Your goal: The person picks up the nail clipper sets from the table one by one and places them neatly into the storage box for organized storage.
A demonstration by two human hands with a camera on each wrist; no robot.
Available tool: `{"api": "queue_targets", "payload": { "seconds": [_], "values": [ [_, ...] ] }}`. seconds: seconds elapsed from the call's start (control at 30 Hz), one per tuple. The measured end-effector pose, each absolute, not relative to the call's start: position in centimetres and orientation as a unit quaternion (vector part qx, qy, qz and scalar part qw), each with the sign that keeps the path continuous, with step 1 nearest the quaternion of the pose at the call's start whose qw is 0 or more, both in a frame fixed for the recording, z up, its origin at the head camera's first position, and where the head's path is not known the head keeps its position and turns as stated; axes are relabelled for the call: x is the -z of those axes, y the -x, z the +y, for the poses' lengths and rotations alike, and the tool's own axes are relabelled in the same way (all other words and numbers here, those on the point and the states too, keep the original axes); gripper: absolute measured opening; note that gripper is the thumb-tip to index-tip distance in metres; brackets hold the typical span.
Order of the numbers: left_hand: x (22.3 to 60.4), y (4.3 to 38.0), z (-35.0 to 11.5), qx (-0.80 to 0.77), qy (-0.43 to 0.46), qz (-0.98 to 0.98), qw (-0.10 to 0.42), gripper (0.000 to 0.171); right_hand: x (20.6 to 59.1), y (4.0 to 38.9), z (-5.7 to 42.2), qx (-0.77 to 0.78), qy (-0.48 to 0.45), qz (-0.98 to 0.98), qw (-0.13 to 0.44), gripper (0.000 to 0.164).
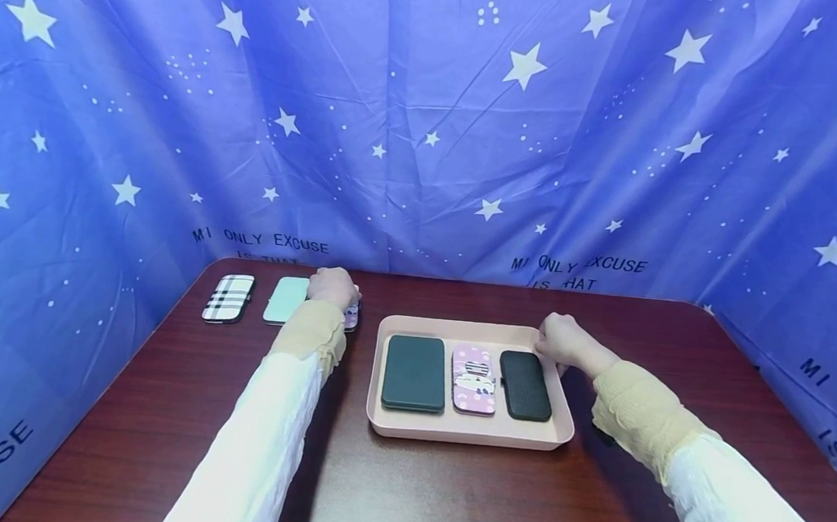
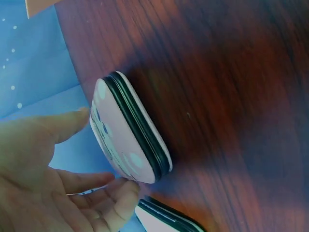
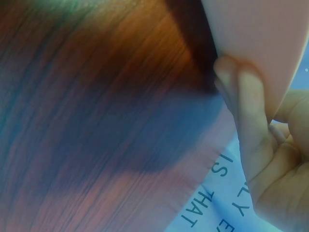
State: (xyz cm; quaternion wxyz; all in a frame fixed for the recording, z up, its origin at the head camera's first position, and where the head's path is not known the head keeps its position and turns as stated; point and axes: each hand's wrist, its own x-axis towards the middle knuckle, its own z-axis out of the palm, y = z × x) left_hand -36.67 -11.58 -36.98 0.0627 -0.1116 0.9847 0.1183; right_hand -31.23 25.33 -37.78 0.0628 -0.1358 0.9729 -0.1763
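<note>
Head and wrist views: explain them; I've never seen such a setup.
No machine, just a person's bare left hand and right hand. The head camera takes the wide picture, the wrist cameras the close-ups. On the table, a tray bears a green case, a pink case and a black case; left of it lie a plaid case, a mint case and a dotted case. The right hand pinches the tray's edge; the left hand is around the dotted case, though whether it grips is unclear.
</note>
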Motion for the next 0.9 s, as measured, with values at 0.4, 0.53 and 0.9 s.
{"api": "queue_targets", "payload": {
  "seconds": [0.4,0.53,0.9],
  "values": [
    [37.3,36.1,-12.8,-0.157,0.139,0.976,0.061,0.059,37.8,31.2,25.2,0.176,0.130,0.974,0.062,0.024],
    [37.1,35.8,-12.9,-0.158,0.135,0.975,0.073,0.062,37.8,31.2,25.2,0.175,0.129,0.974,0.061,0.025],
    [36.7,34.8,-13.1,-0.215,0.154,0.962,0.062,0.057,37.8,31.2,25.2,0.171,0.130,0.975,0.059,0.027]
  ]
}}
